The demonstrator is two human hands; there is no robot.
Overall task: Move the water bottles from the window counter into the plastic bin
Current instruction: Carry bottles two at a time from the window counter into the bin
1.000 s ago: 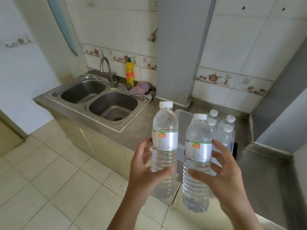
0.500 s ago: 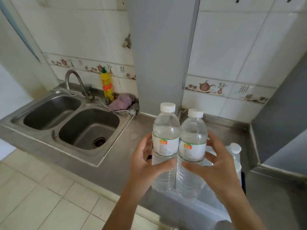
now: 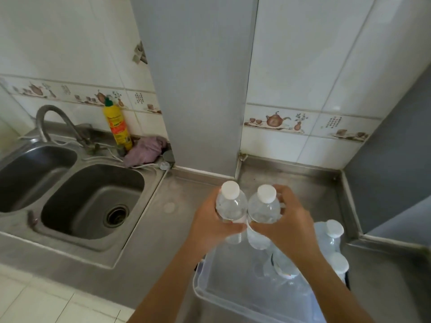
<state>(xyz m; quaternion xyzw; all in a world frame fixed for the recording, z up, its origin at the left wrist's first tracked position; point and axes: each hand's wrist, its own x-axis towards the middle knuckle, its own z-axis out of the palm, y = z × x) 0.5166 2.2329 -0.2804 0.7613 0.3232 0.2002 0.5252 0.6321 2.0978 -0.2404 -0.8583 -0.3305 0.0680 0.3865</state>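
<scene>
My left hand (image 3: 213,226) grips a clear water bottle (image 3: 231,203) with a white cap. My right hand (image 3: 288,223) grips a second such bottle (image 3: 263,207). The two bottles stand upright side by side, touching, above the far end of a clear plastic bin (image 3: 205,292) on the steel counter. Inside the bin, on its right side, stand several more white-capped bottles (image 3: 332,234). My right forearm hides part of them. The lower parts of the held bottles are hidden behind my hands.
A double steel sink (image 3: 93,201) with a curved tap (image 3: 50,120) lies to the left. A yellow detergent bottle (image 3: 117,124) and a purple cloth (image 3: 145,151) sit behind it. A grey pillar (image 3: 198,89) and tiled wall rise behind the steel counter (image 3: 291,178).
Both hands carried the bottles forward and lowered them over the bin. The view tipped down, so the bottles now show from above.
</scene>
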